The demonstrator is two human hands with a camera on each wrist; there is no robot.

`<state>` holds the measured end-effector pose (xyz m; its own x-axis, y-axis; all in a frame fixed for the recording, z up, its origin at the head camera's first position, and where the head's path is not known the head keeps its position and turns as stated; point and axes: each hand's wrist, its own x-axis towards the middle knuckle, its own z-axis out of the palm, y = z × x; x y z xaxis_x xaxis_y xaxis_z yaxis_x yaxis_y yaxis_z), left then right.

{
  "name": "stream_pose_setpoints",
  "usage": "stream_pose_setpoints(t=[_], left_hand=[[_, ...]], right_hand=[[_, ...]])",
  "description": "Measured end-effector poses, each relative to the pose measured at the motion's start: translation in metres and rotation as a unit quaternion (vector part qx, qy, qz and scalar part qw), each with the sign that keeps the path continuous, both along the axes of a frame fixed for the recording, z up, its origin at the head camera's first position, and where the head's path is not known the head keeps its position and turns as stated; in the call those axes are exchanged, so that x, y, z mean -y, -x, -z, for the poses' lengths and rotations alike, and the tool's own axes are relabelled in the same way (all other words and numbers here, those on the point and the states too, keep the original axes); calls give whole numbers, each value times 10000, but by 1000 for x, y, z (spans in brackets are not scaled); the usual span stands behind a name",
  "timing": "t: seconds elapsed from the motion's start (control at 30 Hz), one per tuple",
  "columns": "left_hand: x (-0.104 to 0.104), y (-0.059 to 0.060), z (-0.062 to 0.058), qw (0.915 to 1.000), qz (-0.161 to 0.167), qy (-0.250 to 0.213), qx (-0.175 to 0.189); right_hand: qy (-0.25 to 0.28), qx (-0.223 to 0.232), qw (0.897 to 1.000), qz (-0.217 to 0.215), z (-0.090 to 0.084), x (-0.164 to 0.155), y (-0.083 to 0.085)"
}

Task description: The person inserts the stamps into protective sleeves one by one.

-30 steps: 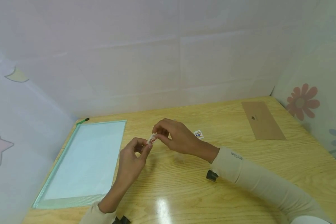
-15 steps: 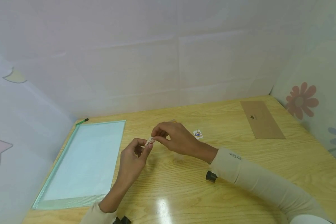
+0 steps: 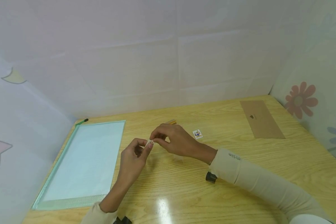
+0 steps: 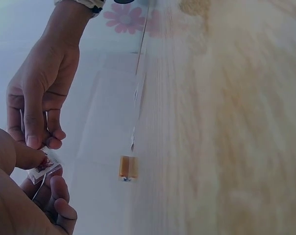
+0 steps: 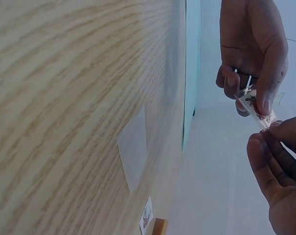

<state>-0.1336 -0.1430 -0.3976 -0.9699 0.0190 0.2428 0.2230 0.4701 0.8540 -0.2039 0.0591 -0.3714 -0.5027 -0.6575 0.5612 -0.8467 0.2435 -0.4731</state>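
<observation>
Left hand: we see the left hand (image 3: 133,157) raised above the tabletop (image 3: 240,161), thumb and forefinger curled to pinch one edge of a small sticker (image 3: 150,142).
Right hand: the right hand (image 3: 172,140) meets it from the far side, fingertips closed on the sticker's other edge, its other fingers bent.
Sticker: a small, thin, flat rectangle, white with a reddish print, clear film at its edges; it sits between the two hands, off the wood.
Second sticker: we find another sticker (image 3: 197,134), a tiny printed square, lying flat just beyond the right hand.
Orange piece: a small amber block (image 4: 128,167) lies behind the right hand; what it is made of, we cannot tell.
Folder: a pale green translucent zip folder (image 3: 84,161), smooth and rectangular, lies flat to the outside of the left hand.
Envelope: a matte brown paper envelope (image 3: 261,119), long and oblong, lies well apart from the right hand.
Tabletop: light wood with visible grain, glossy near us.
</observation>
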Motion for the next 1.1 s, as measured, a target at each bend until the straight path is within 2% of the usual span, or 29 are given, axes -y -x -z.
stream_pose_setpoints(t=[0.2,0.47,0.63,0.9,1.1], left_hand=[[0,1,0,10000,33,42,66],[-1,0,1,9996,94,68,254],[-1,1,2,9992,102,169,349],[-1,4,2,9944,7,632,847],[1,9,4,9887,129,869,1211]], right_hand=[[-2,-74,10000,1,1,0,0],[-386,-22,9993,-7,-2,-5,0],[-557,-63,9983,134,-5,-12,3],[-565,-137,9967,563,-7,-34,18],[-560,36,9951,809,-5,-53,28]])
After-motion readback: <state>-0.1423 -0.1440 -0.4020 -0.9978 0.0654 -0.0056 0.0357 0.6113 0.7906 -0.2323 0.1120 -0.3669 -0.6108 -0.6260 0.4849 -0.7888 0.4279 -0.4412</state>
